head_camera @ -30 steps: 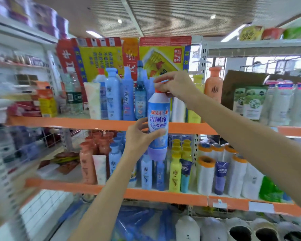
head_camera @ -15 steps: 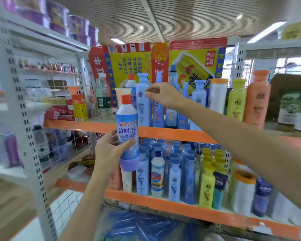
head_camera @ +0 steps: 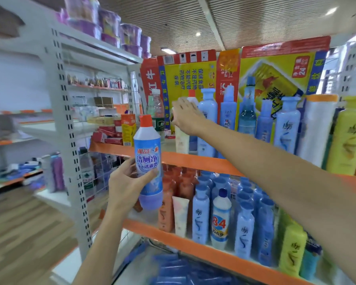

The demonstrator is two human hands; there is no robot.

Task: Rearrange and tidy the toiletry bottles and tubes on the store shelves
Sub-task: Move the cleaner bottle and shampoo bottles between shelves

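My left hand (head_camera: 124,185) grips a blue-and-white cleaner bottle (head_camera: 148,159) with an orange cap, upright in front of the left end of the shelves. My right hand (head_camera: 186,116) reaches over the upper orange-edged shelf (head_camera: 193,160) and sits on the top of a cream tube (head_camera: 182,140) standing there; motion blur hides whether the fingers close on it. Light blue bottles (head_camera: 208,120) stand right of the tube, then a white bottle (head_camera: 317,130) and a yellow one (head_camera: 351,138).
The lower shelf (head_camera: 193,250) holds orange bottles (head_camera: 166,210), a white tube (head_camera: 180,214), an "84" bottle (head_camera: 220,221) and several blue and yellow bottles. Printed cartons (head_camera: 193,77) back the upper shelf. A clear water bottle (head_camera: 157,112) and a white upright post (head_camera: 70,130) stand left.
My view has swung left and closer. The right hand moved left along the upper shelf onto the cream tube. The left hand still holds the cleaner bottle, slightly farther left.
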